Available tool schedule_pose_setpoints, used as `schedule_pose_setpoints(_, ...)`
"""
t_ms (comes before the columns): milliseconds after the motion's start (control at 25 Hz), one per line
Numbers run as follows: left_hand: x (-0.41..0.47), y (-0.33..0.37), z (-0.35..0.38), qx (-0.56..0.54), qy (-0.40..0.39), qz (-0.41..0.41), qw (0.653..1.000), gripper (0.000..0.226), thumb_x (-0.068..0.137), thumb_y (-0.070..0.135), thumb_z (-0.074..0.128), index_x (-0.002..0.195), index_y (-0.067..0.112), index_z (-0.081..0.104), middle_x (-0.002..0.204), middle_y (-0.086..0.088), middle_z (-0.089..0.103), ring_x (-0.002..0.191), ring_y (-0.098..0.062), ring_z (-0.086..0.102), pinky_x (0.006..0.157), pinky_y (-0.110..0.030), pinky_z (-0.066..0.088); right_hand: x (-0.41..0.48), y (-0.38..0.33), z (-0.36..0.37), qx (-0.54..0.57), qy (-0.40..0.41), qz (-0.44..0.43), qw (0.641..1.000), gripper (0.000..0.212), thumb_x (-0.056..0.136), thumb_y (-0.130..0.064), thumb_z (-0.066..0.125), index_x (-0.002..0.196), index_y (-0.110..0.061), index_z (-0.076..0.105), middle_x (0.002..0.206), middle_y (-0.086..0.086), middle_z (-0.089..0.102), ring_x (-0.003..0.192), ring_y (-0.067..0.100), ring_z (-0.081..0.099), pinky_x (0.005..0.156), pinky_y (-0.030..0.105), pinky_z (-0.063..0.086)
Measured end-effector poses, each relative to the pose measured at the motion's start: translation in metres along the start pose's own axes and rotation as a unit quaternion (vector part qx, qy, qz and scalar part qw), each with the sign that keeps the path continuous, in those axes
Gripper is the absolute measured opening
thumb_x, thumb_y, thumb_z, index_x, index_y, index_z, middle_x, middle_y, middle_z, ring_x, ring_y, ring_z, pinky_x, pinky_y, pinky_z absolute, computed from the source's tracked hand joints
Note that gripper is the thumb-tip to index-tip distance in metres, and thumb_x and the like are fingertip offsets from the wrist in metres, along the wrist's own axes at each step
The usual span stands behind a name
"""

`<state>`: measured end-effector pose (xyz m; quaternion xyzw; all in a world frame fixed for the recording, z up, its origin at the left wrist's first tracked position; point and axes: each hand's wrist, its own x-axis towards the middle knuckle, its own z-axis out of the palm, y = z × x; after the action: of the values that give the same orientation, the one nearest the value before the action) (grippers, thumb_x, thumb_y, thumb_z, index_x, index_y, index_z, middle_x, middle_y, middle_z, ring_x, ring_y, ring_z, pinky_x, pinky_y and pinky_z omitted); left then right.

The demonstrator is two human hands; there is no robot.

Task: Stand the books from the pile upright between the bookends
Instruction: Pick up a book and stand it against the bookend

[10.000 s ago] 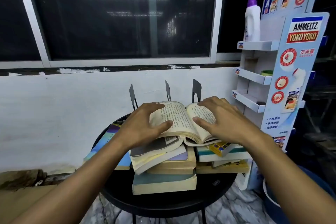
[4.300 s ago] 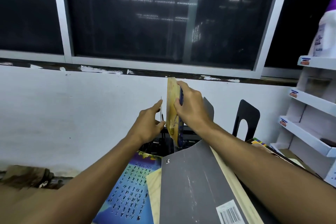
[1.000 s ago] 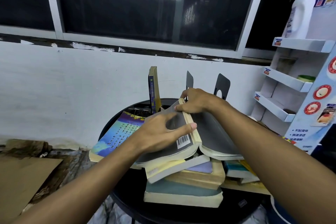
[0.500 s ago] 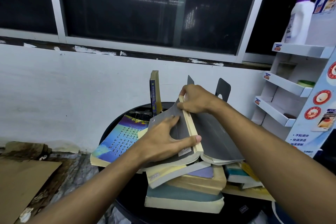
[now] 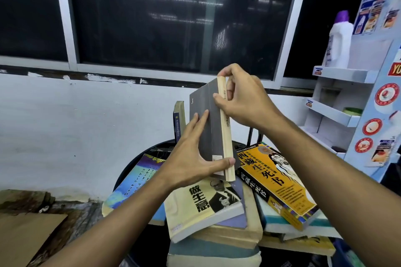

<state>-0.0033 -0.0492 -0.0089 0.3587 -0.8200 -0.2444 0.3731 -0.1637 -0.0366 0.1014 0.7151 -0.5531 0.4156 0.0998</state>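
Observation:
A grey-covered book (image 5: pixel 213 128) is held closed and nearly upright above the pile. My left hand (image 5: pixel 191 158) grips its lower part, thumb across the bottom edge. My right hand (image 5: pixel 240 99) pinches its top corner. Just behind it a blue-spined book (image 5: pixel 178 122) stands upright at the back of the round black table (image 5: pixel 138 165). A black bookend (image 5: pixel 252 136) shows only as a sliver under my right wrist. The pile has a cream book (image 5: pixel 201 206), an orange book (image 5: pixel 275 182) and several others beneath.
A blue picture book (image 5: pixel 136 182) lies flat on the table's left side. A white cardboard display shelf (image 5: pixel 338 112) with a white bottle (image 5: pixel 339 39) stands at the right. A white wall and dark window are close behind the table. Cardboard (image 5: pixel 23 238) lies on the floor at the left.
The grey book, half open on the pile before, is now closed and lifted upright in both hands. The cream and orange books beneath it have come into sight.

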Motion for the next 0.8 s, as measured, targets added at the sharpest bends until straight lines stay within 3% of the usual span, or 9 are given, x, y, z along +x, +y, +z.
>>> schedule_pose_setpoints(240,-0.001,0.000,0.024,-0.037,0.022,0.036,0.998,0.124,0.068,0.061,0.084,0.151,0.062,-0.008,0.165,0.028,-0.013,0.148,0.006,-0.002,0.122,-0.041,0.025,-0.045,0.011,-0.002,0.030,0.076,-0.052,0.995,0.042,0.089,-0.026,0.074,0.124,-0.022,0.051,0.081,-0.010,0.056,0.075,0.005,0.060,0.064,0.013,0.048)
schedule_pose_setpoints(400,0.000,0.002,0.033,-0.048,0.034,0.049,0.997,0.115,0.074,0.061,0.080,0.151,0.062,-0.006,0.165,0.029,-0.010,0.152,0.003,0.001,0.122,-0.046,0.027,-0.063,0.017,-0.004,0.045,0.098,-0.033,0.994,0.043,0.088,-0.027,0.075,0.125,-0.025,0.053,0.106,-0.014,0.056,0.087,0.009,0.066,0.068,0.016,0.050)
schedule_pose_setpoints(520,0.001,0.003,0.036,-0.043,0.035,0.051,0.997,0.114,0.076,0.060,0.079,0.152,0.060,-0.006,0.166,0.026,-0.009,0.154,-0.002,0.002,0.123,-0.047,0.027,-0.068,0.014,-0.004,0.041,0.086,-0.022,0.995,0.045,0.090,-0.028,0.073,0.130,-0.028,0.053,0.110,-0.019,0.056,0.091,0.008,0.069,0.075,0.028,0.058)
schedule_pose_setpoints(720,0.001,0.001,0.037,-0.036,0.037,0.055,0.997,0.114,0.076,0.060,0.078,0.153,0.058,-0.006,0.167,0.025,-0.007,0.154,-0.003,0.002,0.123,-0.047,0.025,-0.066,0.011,-0.001,0.040,0.083,-0.006,0.996,0.048,0.091,-0.029,0.073,0.134,-0.028,0.052,0.112,-0.006,0.069,0.087,0.007,0.067,0.070,0.018,0.059)
schedule_pose_setpoints(800,0.003,0.000,0.036,-0.033,0.038,0.059,0.997,0.115,0.076,0.061,0.078,0.154,0.057,-0.006,0.167,0.024,-0.007,0.154,-0.002,0.002,0.123,-0.045,0.024,-0.064,0.009,0.001,0.034,0.098,-0.007,0.995,0.047,0.092,-0.026,0.073,0.134,-0.025,0.053,0.108,-0.001,0.072,0.085,0.011,0.068,0.070,0.024,0.061)
